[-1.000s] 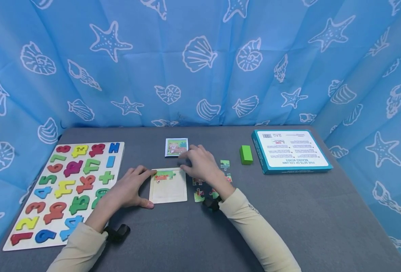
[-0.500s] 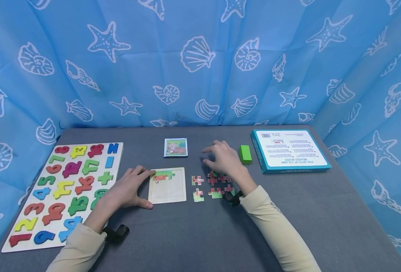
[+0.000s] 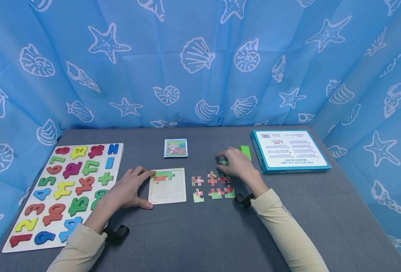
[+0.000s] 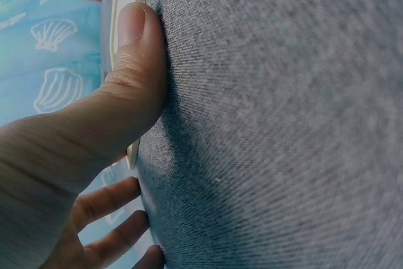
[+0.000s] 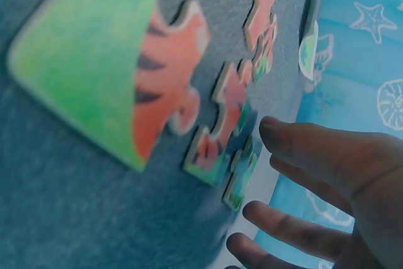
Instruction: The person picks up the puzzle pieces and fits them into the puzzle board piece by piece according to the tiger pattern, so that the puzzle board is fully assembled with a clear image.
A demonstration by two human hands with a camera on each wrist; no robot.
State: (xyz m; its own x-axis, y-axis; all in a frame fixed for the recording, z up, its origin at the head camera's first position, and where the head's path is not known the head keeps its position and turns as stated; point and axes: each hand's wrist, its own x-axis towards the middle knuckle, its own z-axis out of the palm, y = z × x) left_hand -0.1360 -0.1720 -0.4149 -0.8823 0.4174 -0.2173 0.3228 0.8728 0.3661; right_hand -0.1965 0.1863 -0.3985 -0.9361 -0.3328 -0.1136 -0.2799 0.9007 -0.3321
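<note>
At the left edge of a pale wooden puzzle tray [image 3: 168, 192] rests my left hand [image 3: 127, 189], index finger at the upper corner and thumb along the lower one. In the left wrist view that thumb [image 4: 135, 61] lies straight against the tray's edge. Joined green and orange puzzle pieces [image 3: 163, 175] lie in the tray's top left. My right hand [image 3: 236, 162] is over a green puzzle piece [image 3: 223, 163], thumb and fingers apart around it; the right wrist view shows nothing gripped. Loose tiger-striped pieces [image 3: 212, 179] lie between tray and right hand.
A small picture card [image 3: 176, 147] lies behind the tray. Beyond my right hand are a green block [image 3: 245, 151] and a teal-edged box [image 3: 291, 151]. On the left lies a number board [image 3: 64, 189]. A blue shell-patterned curtain [image 3: 200, 75] hangs behind the table.
My right hand has moved right from beside the tray, across the loose pieces, and lowered over the green piece. My left hand has stayed at the tray.
</note>
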